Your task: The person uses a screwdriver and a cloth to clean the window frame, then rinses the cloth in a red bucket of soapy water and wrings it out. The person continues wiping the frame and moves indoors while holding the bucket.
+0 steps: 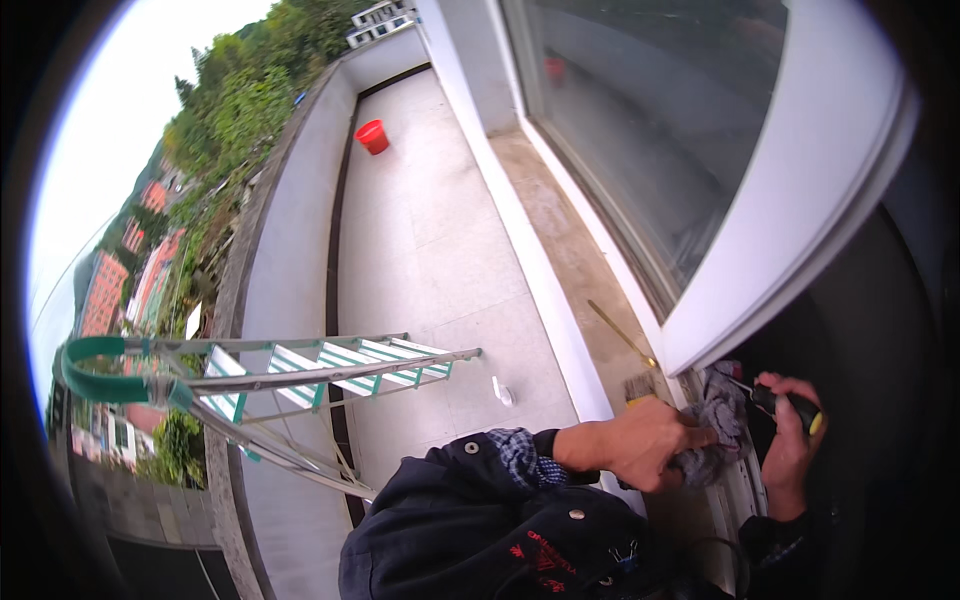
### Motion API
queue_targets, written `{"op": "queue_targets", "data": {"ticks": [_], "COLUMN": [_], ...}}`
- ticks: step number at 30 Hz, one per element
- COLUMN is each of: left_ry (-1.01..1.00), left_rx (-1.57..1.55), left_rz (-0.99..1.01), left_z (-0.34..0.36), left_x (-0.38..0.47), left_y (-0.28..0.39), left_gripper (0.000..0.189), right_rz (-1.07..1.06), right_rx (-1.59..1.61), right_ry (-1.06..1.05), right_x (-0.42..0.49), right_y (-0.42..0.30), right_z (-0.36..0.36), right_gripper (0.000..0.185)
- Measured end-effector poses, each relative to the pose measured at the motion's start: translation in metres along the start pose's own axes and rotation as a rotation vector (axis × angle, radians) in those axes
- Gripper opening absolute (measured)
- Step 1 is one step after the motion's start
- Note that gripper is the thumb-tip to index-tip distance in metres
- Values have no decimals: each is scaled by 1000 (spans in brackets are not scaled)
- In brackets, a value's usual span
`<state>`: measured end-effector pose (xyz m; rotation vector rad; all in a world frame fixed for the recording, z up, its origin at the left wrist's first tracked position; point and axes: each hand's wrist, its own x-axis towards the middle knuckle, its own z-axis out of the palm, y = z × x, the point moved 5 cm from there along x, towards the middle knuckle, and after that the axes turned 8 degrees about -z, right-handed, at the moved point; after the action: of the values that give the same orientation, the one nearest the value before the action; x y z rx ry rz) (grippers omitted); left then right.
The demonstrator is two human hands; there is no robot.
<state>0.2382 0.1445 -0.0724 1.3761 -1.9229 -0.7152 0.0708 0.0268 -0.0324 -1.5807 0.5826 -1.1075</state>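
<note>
My left hand (649,442) grips a grey rag (724,409) and presses it down on the sliding-window track (739,491). Around the black handle of a screwdriver (787,409), which has a yellow end, the fingers of my right hand (791,450) are closed. The screwdriver's shaft points toward the rag; its tip is hidden at the cloth. Just beyond my left hand, a brush (640,388) with dark bristles lies on the sill, partly covered by the hand. A thin yellowish rod (621,332) lies farther along the sill (559,214).
The sliding window's white frame (810,195) rises close to my right hand. An aluminium stepladder (337,371) with green trim stands at left beside the parapet wall (292,225). On the balcony floor are a red bucket (372,137) and a small white object (503,392).
</note>
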Motion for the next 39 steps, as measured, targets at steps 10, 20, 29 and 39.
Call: {"op": "queue_targets", "data": {"ticks": [10,20,29,39], "left_ry": [128,191,230,114], "left_rx": [-84,-133,-138,-100], "left_rz": [-38,-7,-57,-119], "left_z": [10,15,16,13], "left_x": [-2,0,5,8], "left_y": [-1,-3,-2,2], "left_gripper": [62,52,40,61], "right_rz": [-44,-189,-191,-153], "right_rx": [44,172,185,48], "right_ry": [-49,-190,-248,-294], "right_x": [-19,-11,-18,-21], "right_y": [46,43,36,25], "right_z": [-28,1,8,-1], "right_gripper": [34,30,33,24]}}
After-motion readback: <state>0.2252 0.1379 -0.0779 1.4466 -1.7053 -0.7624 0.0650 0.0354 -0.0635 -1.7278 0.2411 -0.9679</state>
